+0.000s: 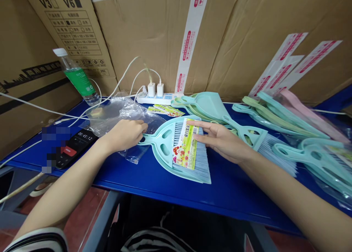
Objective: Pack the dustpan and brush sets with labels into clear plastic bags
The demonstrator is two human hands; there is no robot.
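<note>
A light teal brush and dustpan set [162, 149] lies over the blue table, its handle end toward the left. My left hand [125, 134] is closed at the handle's tip, by a crumpled clear plastic bag [110, 116]. A printed label card [186, 144] rests across the brush bristles. My right hand [220, 138] holds the card's upper right edge between thumb and fingers. More label cards [165, 110] lie behind the set.
Teal and green dustpans [210, 105] and a loose brush [253, 136] lie behind and right. More sets [291, 116] are piled at the far right. A power strip [167, 98], bottle [79, 81], phone [75, 147] and cables stand or lie at the back and left.
</note>
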